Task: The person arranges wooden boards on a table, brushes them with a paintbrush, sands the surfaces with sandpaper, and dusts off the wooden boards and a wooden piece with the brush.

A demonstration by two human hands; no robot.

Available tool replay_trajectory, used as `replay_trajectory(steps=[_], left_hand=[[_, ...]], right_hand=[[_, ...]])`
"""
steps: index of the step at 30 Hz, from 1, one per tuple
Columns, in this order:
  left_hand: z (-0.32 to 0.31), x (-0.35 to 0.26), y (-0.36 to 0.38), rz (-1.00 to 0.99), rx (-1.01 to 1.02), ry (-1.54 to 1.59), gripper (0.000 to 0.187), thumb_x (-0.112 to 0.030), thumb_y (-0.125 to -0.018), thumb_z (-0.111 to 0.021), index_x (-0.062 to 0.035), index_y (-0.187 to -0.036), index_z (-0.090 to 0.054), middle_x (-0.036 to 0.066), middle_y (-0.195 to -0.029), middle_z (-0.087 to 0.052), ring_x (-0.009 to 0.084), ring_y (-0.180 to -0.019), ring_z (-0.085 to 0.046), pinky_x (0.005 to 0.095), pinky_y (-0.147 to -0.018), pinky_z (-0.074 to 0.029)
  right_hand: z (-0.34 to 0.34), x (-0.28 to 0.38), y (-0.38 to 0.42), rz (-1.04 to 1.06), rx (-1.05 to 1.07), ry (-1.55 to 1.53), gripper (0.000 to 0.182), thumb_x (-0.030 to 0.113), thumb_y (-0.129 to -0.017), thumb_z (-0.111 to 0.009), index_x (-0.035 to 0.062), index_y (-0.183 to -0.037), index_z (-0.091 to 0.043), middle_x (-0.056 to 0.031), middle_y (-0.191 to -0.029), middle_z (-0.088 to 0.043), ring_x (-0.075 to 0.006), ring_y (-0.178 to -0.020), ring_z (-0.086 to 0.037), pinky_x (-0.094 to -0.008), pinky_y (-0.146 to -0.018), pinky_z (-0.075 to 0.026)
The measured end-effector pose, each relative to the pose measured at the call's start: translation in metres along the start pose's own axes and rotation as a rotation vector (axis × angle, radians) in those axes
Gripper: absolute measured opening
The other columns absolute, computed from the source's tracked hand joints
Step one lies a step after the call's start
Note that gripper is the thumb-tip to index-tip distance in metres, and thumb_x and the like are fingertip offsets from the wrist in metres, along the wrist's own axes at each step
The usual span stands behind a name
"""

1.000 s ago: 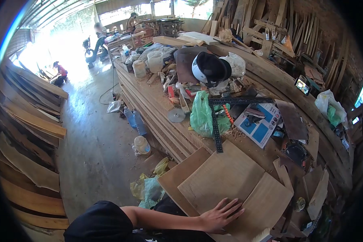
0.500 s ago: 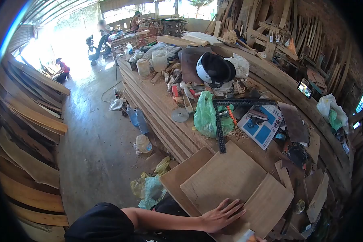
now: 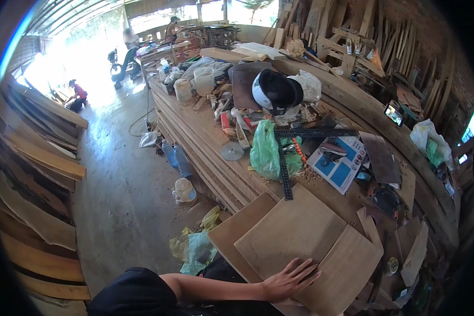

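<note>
My left hand (image 3: 291,280) lies flat with fingers spread on a wooden board (image 3: 284,231), near the seam where a second board (image 3: 347,266) meets it. Another brown panel (image 3: 237,226) sticks out beneath them on the left. My right hand is almost wholly below the frame's bottom edge; only a sliver of skin shows there. Just beyond the boards, a black carpenter's square (image 3: 285,174) rests beside a green plastic bag (image 3: 266,152).
A black and white helmet (image 3: 274,89), a metal disc (image 3: 232,151), a blue and white box (image 3: 336,163) and wood scraps cover the bench. Stacked planks (image 3: 37,210) line the left side. Several people are in the background.
The white and orange object by my right hand at the bottom edge has gone out of view, and that hand has dropped lower. My left hand stays on the board. The view has shifted slightly.
</note>
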State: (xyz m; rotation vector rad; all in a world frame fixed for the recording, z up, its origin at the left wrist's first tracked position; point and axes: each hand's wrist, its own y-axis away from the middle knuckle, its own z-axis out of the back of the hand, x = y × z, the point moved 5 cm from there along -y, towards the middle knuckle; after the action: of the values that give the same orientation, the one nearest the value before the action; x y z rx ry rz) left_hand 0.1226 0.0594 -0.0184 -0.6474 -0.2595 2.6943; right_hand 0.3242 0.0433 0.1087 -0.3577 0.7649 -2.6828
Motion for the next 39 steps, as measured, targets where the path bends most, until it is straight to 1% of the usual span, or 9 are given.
replay_trajectory(steps=[4,10,14,16,18,24,29,34,39], left_hand=[[0.006,-0.002,-0.002,-0.006,0.007,0.036,0.12,-0.063,-0.08,-0.074,-0.004,-0.165,-0.013,0.023,-0.166,-0.024,0.0395,-0.157,-0.019,0.0604,-0.124,-0.019],[0.0,0.004,-0.002,-0.018,-0.109,0.084,0.125,-0.055,-0.07,-0.081,-0.0045,-0.165,-0.017,0.022,-0.166,-0.025,0.0399,-0.157,-0.02,0.0599,-0.123,-0.02],[0.004,0.002,-0.003,-0.008,-0.036,0.01,0.121,-0.055,-0.069,-0.081,-0.0047,-0.163,-0.024,0.022,-0.164,-0.029,0.0404,-0.156,-0.022,0.06,-0.122,-0.021],[0.024,-0.002,-0.007,0.022,0.11,0.016,0.113,-0.058,-0.075,-0.078,-0.007,-0.162,-0.028,0.022,-0.163,-0.031,0.0405,-0.155,-0.025,0.0593,-0.121,-0.022],[0.027,-0.002,-0.009,0.02,0.064,0.112,0.116,-0.065,-0.073,-0.078,-0.0073,-0.162,-0.029,0.023,-0.163,-0.031,0.041,-0.155,-0.022,0.0629,-0.121,-0.019],[0.04,-0.026,-0.01,0.022,0.06,0.148,0.105,-0.063,-0.076,-0.077,-0.0094,-0.158,-0.037,0.022,-0.163,-0.031,0.044,-0.154,-0.022,0.0735,-0.117,-0.014],[0.036,-0.012,0.008,0.057,-0.043,0.35,0.067,-0.039,-0.075,-0.083,-0.0085,-0.131,-0.062,0.017,-0.141,-0.054,0.0357,-0.127,-0.054,0.0586,-0.107,-0.041],[0.08,0.047,0.002,0.041,-0.182,0.322,0.017,-0.014,-0.078,-0.081,-0.005,-0.089,-0.073,0.009,-0.093,-0.073,0.0315,-0.101,-0.068,0.0404,-0.078,-0.059],[0.118,0.136,0.036,0.566,-0.232,0.043,0.014,-0.017,-0.088,-0.075,-0.0034,-0.09,-0.073,0.015,-0.084,-0.074,0.0304,-0.076,-0.073,0.0391,-0.066,-0.056]], right_hand=[[-0.031,0.024,-0.018,-0.084,0.342,-0.175,0.043,0.026,-0.112,-0.047,-0.003,-0.084,-0.063,-0.0183,-0.077,-0.064,-0.0351,-0.072,-0.065,-0.0434,-0.058,-0.053],[-0.045,0.082,-0.02,0.288,0.145,-0.369,0.034,0.023,-0.111,-0.05,0.0001,-0.091,-0.067,-0.0151,-0.083,-0.066,-0.0308,-0.071,-0.066,-0.039,-0.056,-0.053],[-0.072,0.011,0.008,0.055,0.326,-0.417,0.035,0.019,-0.111,-0.049,-0.0033,-0.092,-0.067,-0.0159,-0.083,-0.067,-0.0275,-0.07,-0.068,-0.0398,-0.054,-0.052],[-0.057,-0.031,0.003,-0.22,0.561,-0.284,0.044,0.032,-0.111,-0.05,-0.0092,-0.118,-0.064,-0.0237,-0.115,-0.069,-0.0296,-0.101,-0.071,-0.0433,-0.074,-0.058],[-0.032,-0.042,-0.007,-0.274,0.028,-0.278,0.044,0.028,-0.11,-0.052,-0.0024,-0.081,-0.067,-0.0151,-0.067,-0.067,-0.0318,-0.064,-0.068,-0.0437,-0.062,-0.051],[-0.034,-0.003,-0.023,-0.248,0.04,-0.345,0.024,0.017,-0.094,-0.066,0.0032,-0.075,-0.062,-0.0146,-0.066,-0.061,-0.0343,-0.057,-0.064,-0.0422,-0.053,-0.05],[-0.074,0.06,-0.028,-0.166,0.285,-0.581,0.021,0.028,-0.094,-0.071,0.0087,-0.088,-0.067,-0.0083,-0.071,-0.066,-0.0324,-0.061,-0.067,-0.04,-0.06,-0.055],[-0.075,0.082,-0.065,0.169,0.5,-0.622,0.038,0.038,-0.093,-0.073,0.0063,-0.112,-0.066,-0.0137,-0.102,-0.066,-0.0344,-0.111,-0.061,-0.0497,-0.097,-0.047],[-0.112,0.059,-0.133,0.22,0.493,-0.519,0.048,0.042,-0.096,-0.066,0.0053,-0.127,-0.064,-0.0172,-0.126,-0.062,-0.0409,-0.13,-0.047,-0.0558,-0.109,-0.038]])
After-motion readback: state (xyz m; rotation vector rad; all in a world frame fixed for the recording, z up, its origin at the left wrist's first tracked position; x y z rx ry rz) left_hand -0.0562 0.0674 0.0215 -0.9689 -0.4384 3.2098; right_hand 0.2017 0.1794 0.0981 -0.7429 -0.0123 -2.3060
